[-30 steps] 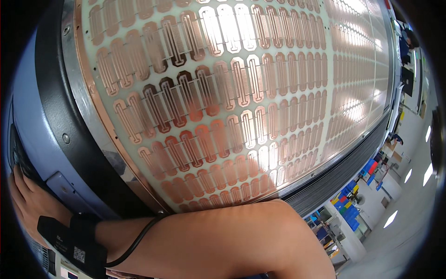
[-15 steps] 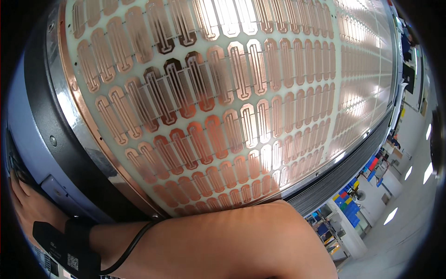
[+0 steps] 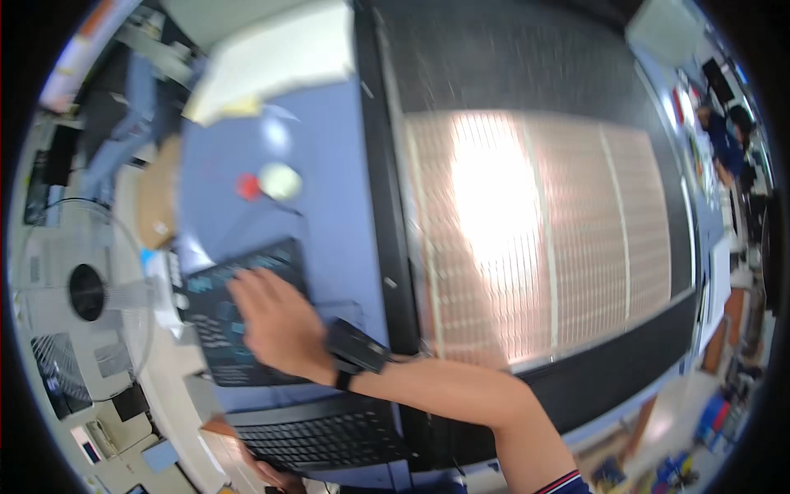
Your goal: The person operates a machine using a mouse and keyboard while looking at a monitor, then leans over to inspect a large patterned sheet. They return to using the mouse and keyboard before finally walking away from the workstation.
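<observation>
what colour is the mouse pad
The mouse pad is black with pale bluish print, seen best in the head view.

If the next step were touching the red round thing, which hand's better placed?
Right, likely: the right hand is over the black mat, nearer the red round thing. The left hand, partly visible, is back near the keyboard.

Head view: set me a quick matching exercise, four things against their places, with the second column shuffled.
1. fan
2. keyboard
3. copper-coloured panel
4. right hand

A. over the dark mat
B. on a black surface, with bright glare
C. at the far left of the picture
D. just below the dark mat in the picture

Pairs: 1-C; 2-D; 3-B; 4-A
</observation>
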Tool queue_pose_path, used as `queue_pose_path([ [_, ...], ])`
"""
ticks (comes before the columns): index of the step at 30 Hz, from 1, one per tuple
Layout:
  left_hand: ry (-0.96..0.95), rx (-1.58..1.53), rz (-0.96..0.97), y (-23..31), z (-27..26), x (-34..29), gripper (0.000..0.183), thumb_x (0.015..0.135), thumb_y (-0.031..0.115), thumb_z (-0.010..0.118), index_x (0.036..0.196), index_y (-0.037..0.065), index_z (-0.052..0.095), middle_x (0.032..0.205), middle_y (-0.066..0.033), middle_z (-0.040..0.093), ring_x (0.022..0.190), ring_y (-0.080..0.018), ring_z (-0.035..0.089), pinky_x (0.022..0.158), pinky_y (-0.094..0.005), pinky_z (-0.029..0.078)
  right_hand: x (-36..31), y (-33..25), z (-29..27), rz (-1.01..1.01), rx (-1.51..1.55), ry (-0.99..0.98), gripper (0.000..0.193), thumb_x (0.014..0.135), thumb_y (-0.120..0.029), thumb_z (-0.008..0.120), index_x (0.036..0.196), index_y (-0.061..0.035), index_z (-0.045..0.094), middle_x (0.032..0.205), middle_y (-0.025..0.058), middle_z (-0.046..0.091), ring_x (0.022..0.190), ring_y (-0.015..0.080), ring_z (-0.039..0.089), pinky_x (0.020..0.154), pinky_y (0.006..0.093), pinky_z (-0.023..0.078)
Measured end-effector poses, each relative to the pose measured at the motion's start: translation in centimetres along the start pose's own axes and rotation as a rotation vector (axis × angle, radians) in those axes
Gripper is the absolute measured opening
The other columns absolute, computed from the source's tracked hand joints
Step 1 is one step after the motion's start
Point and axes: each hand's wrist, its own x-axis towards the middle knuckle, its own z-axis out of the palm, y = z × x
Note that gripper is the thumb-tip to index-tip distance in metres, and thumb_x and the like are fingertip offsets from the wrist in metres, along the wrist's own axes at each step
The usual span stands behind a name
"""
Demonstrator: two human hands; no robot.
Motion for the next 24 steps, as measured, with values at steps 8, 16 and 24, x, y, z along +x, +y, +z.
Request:
queue_pose_path([
  [8,0.01,0.07,0.053,0.7,1.4,-2.1,0.056,0.105,0.042,0.033,0.151,0.011,0.033,0.147,-0.0244,0.044,0.139,-0.0434,0.035,0.115,-0.0577,0.025,-0.7,0.0,-1.6,-0.134,-0.348,-0.189,0.056,0.091,-0.029,0.068,0.135,-0.0001,0.051,0.138,0.0196,0.052,0.126,0.0398,0.051,0.106,0.0478,0.044],
  [16,-0.062,0.036,0.218,-1.1,1.7,-1.1,0.055,0.107,0.044,0.034,0.156,0.018,0.027,0.149,-0.0248,0.042,0.136,-0.0462,0.036,0.112,-0.0621,0.027,-0.1,0.1,-1.2,-0.201,-0.54,-0.106,0.038,0.088,-0.019,0.07,0.124,-0.0077,0.064,0.132,0.0154,0.059,0.125,0.0374,0.053,0.101,0.049,0.048],
  [24,-0.054,0.095,0.387,-2.9,2.0,-1.5,0.052,0.108,0.042,0.034,0.151,0.015,0.033,0.142,-0.0275,0.049,0.128,-0.0498,0.045,0.106,-0.0632,0.035,0.1,-0.2,-1.2,-0.255,-0.575,-0.109,0.034,0.087,-0.016,0.07,0.12,-0.0094,0.067,0.129,0.0147,0.061,0.121,0.0383,0.057,0.095,0.0488,0.054],
])
